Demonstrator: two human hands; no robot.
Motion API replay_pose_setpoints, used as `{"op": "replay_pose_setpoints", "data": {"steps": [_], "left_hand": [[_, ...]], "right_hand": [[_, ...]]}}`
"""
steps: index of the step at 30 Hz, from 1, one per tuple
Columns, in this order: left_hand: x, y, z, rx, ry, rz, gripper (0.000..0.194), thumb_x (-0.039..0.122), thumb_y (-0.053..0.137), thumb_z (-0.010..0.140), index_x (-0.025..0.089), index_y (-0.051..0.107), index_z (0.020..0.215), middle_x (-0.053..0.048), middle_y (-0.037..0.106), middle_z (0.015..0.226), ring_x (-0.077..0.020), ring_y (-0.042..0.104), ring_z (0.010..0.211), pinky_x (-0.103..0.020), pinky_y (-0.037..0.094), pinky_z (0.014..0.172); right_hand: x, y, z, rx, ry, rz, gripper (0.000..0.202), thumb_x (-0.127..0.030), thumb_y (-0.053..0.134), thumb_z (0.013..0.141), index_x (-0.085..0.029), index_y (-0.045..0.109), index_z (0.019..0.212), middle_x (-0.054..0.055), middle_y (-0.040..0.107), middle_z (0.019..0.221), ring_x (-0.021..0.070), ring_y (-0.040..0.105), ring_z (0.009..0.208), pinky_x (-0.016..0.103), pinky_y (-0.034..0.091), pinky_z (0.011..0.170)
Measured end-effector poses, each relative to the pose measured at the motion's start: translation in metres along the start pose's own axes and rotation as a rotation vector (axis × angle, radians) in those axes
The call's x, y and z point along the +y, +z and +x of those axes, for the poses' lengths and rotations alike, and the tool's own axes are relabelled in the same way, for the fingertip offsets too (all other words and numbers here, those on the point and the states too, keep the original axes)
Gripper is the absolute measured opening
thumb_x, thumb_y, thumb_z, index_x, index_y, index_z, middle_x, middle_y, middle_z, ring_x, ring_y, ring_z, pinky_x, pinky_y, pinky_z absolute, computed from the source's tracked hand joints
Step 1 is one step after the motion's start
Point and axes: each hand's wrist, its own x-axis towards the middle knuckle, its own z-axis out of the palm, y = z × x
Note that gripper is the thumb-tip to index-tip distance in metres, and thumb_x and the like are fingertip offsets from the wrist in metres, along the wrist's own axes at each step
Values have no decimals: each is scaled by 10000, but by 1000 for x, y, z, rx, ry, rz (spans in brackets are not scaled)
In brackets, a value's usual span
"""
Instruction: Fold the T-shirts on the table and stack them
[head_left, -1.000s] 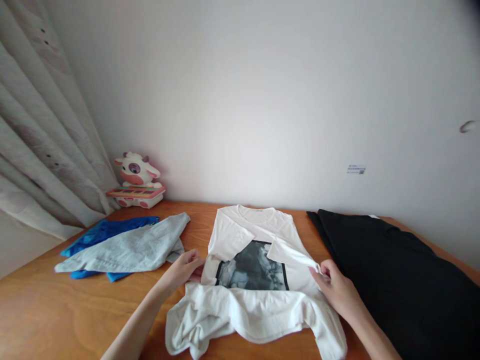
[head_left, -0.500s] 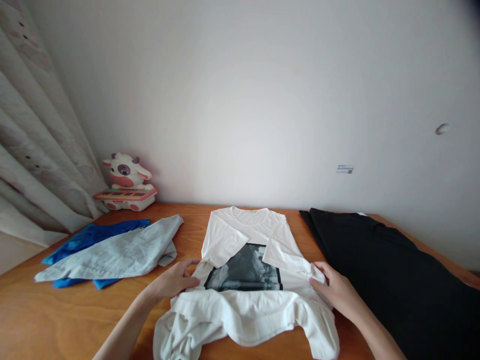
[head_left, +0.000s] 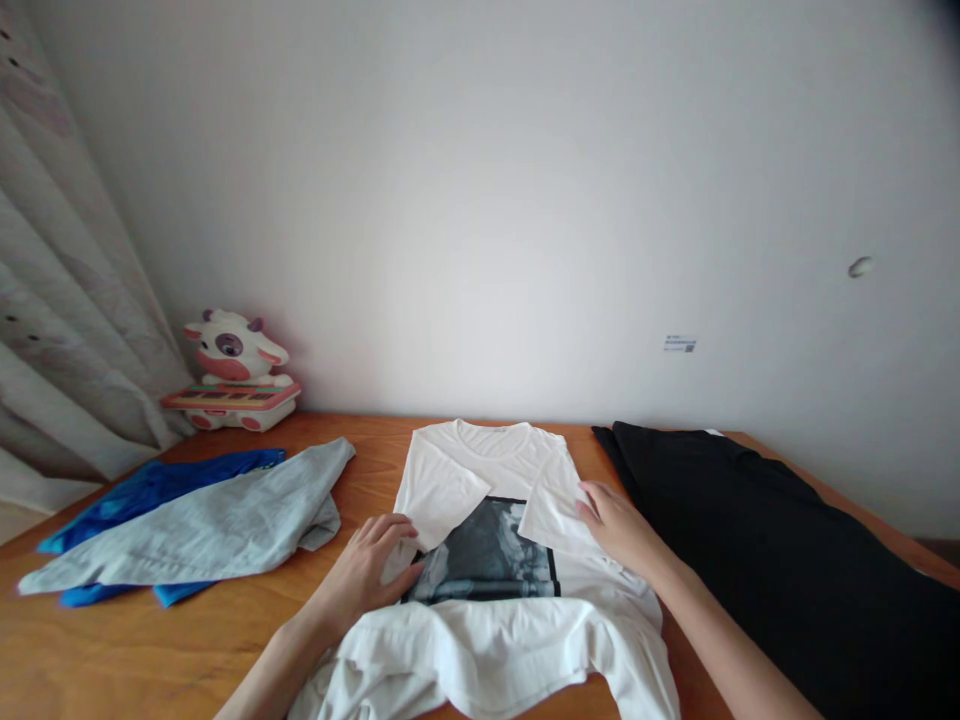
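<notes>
A white T-shirt [head_left: 480, 625] with a dark photo print on its front lies in front of me, neckline toward the wall. Both sleeves are folded in over the chest, and the lower part is bunched in loose folds near me. My left hand [head_left: 371, 570] rests on the shirt's left edge beside the print, thumb and fingers apart. At the right sleeve's outer edge, my right hand [head_left: 619, 525] touches the fabric with its thumb and forefinger spread. Neither hand pinches the cloth.
Blue clothing [head_left: 161, 490] lies under a light grey garment [head_left: 225, 530] on the left of the wooden table [head_left: 150, 660]. Black clothing [head_left: 772, 560] covers the right side. A cow toy with a keyboard [head_left: 236, 375] stands by the curtain [head_left: 67, 300] and wall.
My right hand has let go of the shirt's right side and moved up to the sleeve edge. My left hand has shifted slightly onto the left edge. The view has turned a little.
</notes>
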Motion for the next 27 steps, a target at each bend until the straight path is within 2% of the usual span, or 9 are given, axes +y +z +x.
{"op": "replay_pose_setpoints", "data": {"steps": [3,5,8,10,14,18,21,23,27], "left_hand": [[-9,5,-4,-68,27,-1,494,483,618,912,252,595,1348,-131,603,1418,-300,579,1286,-459,471,1089],[-15,7,-7,-117,26,11,600,520,637,898,286,531,1441,-121,525,1514,-325,499,1380,-504,426,1137],[-20,10,-9,-185,20,61,730,590,697,830,354,484,1487,-98,409,1602,-376,391,1457,-583,355,1172],[-22,11,-9,-211,20,92,798,631,717,793,384,452,1505,-92,328,1642,-403,331,1483,-622,313,1182],[-20,10,-8,-252,11,117,857,688,708,769,402,416,1522,-94,215,1678,-429,254,1505,-644,297,1177],[-13,4,-5,-241,21,99,823,657,698,798,389,416,1524,-95,227,1673,-428,253,1506,-648,296,1175],[-10,0,-2,-222,53,75,598,548,589,927,357,491,1485,-77,319,1646,-370,303,1502,-619,272,1204],[-10,0,-1,-230,71,68,560,536,550,953,349,499,1478,-67,373,1622,-339,341,1491,-592,279,1214],[-15,8,-1,-264,64,72,908,715,650,802,338,339,1568,-96,320,1640,-374,328,1490,-591,297,1206]], "right_hand": [[-20,8,43,-95,52,-85,490,-285,387,971,-132,493,1424,185,553,1465,279,473,1393,391,363,1125],[-29,20,68,-112,120,-109,557,-307,384,978,-96,412,1493,228,467,1529,316,405,1442,457,335,1138],[-33,41,92,-165,268,-140,670,-452,306,1007,-61,317,1551,294,339,1585,402,321,1477,636,284,1119],[-31,52,99,-192,333,-160,738,-554,267,1002,-81,306,1566,289,261,1620,418,229,1510,708,198,1122],[-26,61,101,-190,332,-194,785,-664,243,980,-175,278,1593,196,154,1679,354,76,1553,679,66,1172],[-29,56,96,-146,297,-247,760,-645,209,1001,-169,301,1585,204,207,1665,351,138,1545,662,113,1175],[-37,49,85,-66,200,-319,651,-529,273,1030,-126,418,1520,235,276,1633,359,213,1522,648,104,1182],[-40,46,74,-57,136,-328,586,-486,295,1034,-142,485,1468,226,333,1608,351,266,1501,647,106,1185],[-39,43,48,-112,158,-301,590,-528,313,1025,-192,460,1487,200,406,1575,351,315,1483,696,174,1155]]}}
